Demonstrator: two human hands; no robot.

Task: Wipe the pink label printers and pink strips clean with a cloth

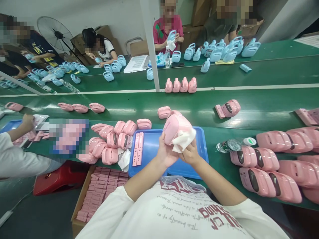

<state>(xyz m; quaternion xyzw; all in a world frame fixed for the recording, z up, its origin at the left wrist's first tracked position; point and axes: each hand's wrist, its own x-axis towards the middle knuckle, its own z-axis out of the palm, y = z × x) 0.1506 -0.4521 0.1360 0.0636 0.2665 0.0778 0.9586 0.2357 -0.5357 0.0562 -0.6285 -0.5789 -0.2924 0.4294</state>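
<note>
Above the blue trays (148, 168), my left hand (165, 153) is closed around a glossy pink plastic casing (174, 126) with a loop handle, supporting it from the left and below. A crumpled white cloth (183, 140) is in my right hand (190, 153), pressed against the right side of the casing. Part of the casing is covered by the cloth and my fingers. Two narrow pink plastic bars (138, 149) lie side by side in the left part of the tray. Another pink casing (163, 112) sits just behind the held one.
Pink casings (109, 156) cluster at left, with more (264, 181) at right beside a plastic bottle (231, 145). A carton (99, 196) of pink bars stands below. A co-worker's hand (28, 122) is at far left. Across the green conveyor (134, 99), people handle blue casings.
</note>
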